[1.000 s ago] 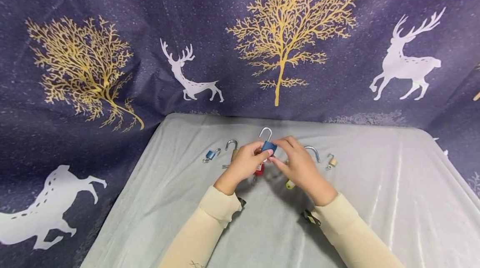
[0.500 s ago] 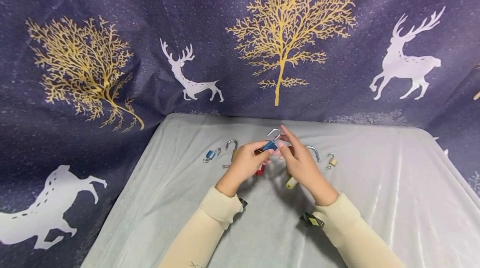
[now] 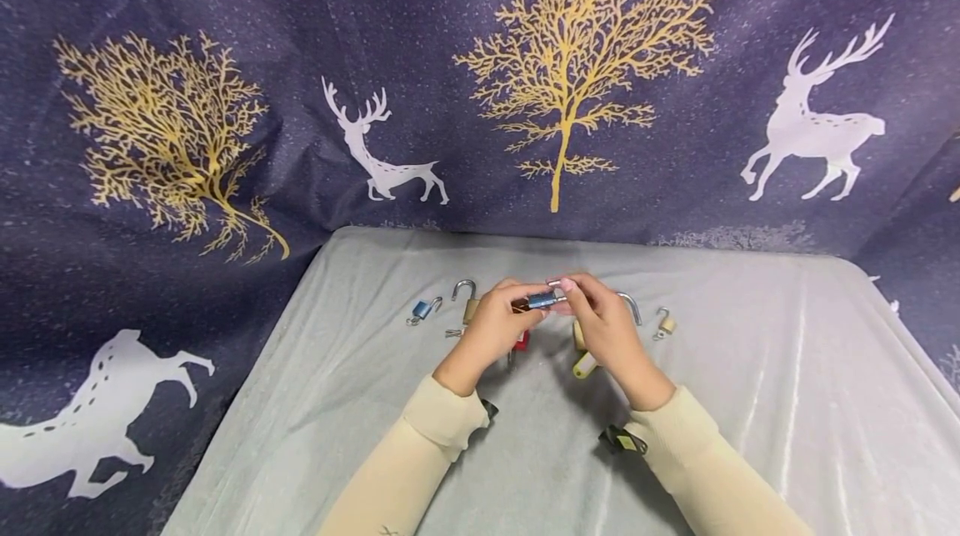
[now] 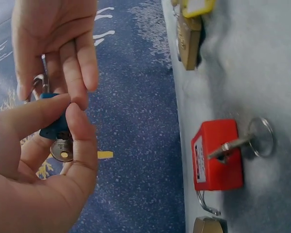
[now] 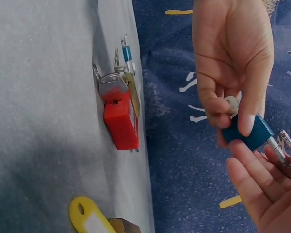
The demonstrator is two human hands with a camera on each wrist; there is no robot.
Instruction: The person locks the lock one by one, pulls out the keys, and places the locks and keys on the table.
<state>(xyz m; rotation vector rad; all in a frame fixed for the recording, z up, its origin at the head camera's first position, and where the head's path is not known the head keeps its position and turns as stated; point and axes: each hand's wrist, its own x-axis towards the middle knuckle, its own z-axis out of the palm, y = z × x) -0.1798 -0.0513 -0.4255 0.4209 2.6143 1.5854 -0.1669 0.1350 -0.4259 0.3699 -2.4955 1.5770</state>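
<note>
Left hand (image 3: 491, 328): grip closed, thumb and fingertips pinching the sides of a blue padlock (image 3: 542, 300). The padlock is raised off the counter (image 3: 562, 478), in front of the person and toward the far edge. Body blocky, with flat faces and squared edges; a round-headed metal key (image 4: 63, 151) sits at its base. The shackle (image 5: 276, 150) is bright steel, round in section and hooked, with one end free.

Right hand (image 3: 611, 336): at the shackle end, thumb and fingers around the hook. Whether this grip pinches the metal or merely touches it cannot be told.

Counter covering: grey cloth, soft sheen, shallow creases. Toward the far-left corner lies a smaller blue padlock (image 3: 422, 310), shackle open. Next to it, a brass padlock (image 3: 471, 311) with a steel shackle. Near the left hand, a red padlock (image 4: 214, 174), box-shaped, pale label on its side. Near the right hand, a flat yellow key tag (image 3: 584, 366) beside a second brass body (image 3: 578, 336). Toward the far-right corner, a small brass padlock (image 3: 667, 324), shackle open.
</note>
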